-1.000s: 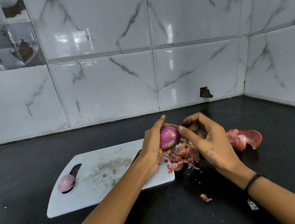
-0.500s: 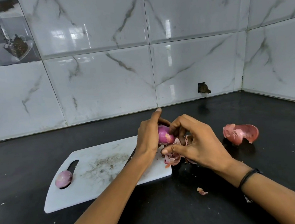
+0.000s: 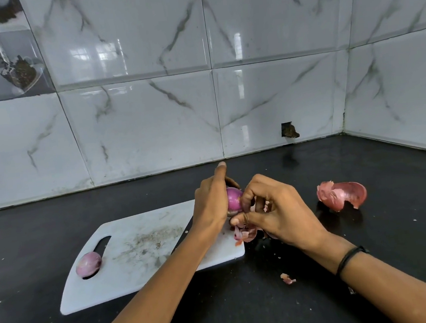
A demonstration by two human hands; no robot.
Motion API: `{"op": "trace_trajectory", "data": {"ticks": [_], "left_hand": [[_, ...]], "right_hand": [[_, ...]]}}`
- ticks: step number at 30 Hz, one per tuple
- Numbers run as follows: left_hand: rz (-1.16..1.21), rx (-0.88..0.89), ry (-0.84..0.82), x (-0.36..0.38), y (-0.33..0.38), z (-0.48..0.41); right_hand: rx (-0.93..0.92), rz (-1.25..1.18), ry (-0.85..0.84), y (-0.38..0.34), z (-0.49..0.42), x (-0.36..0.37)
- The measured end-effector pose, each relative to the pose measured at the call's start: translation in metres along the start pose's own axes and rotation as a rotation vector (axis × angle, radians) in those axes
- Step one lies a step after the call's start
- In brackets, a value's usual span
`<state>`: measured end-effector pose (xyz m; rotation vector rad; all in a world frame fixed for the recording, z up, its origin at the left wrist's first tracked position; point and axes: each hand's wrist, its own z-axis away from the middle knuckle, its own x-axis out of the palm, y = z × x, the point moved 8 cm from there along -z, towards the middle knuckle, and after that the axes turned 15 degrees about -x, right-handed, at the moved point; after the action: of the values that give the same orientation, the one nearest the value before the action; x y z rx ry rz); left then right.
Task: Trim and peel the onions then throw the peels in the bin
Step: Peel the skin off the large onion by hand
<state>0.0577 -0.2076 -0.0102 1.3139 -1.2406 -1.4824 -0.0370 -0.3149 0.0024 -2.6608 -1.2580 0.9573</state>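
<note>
My left hand [image 3: 210, 202] grips a purple onion [image 3: 234, 200] above the right end of a white cutting board [image 3: 138, 260]. My right hand [image 3: 275, 212] is curled against the onion's right side, fingers and thumb pinching at its skin. A pile of pink peels [image 3: 244, 233] lies under both hands at the board's right edge. A second, peeled onion [image 3: 88, 263] sits at the board's handle slot on the left. A big curled peel [image 3: 342, 195] lies on the black counter to the right. No bin is in view.
A dark knife handle [image 3: 185, 234] shows on the board beside my left wrist, mostly hidden. One small peel scrap [image 3: 288, 278] lies on the black counter [image 3: 368, 238] in front. Marble-tiled walls [image 3: 151, 115] close the back and right side.
My right hand has closed in on the onion from an open, spread pose and now pinches at its skin. The left hand keeps holding the onion in about the same spot.
</note>
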Motion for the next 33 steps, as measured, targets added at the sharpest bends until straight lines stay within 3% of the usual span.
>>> {"op": "trace_trajectory", "data": {"ticks": [3, 16, 29, 33], "left_hand": [[0.005, -0.010, 0.008, 0.000, -0.001, -0.001], [-0.060, -0.028, -0.016, 0.004, -0.006, -0.005], [0.052, -0.133, -0.073, 0.004, -0.014, -0.008], [0.078, -0.159, -0.085, 0.005, -0.015, -0.009]], "right_hand": [[0.051, 0.033, 0.019, 0.005, 0.000, -0.003], [-0.042, -0.016, -0.060, -0.004, -0.001, 0.001], [-0.081, 0.009, -0.116, -0.010, -0.002, 0.006], [0.039, 0.008, -0.047, 0.003, 0.001, 0.001]]}}
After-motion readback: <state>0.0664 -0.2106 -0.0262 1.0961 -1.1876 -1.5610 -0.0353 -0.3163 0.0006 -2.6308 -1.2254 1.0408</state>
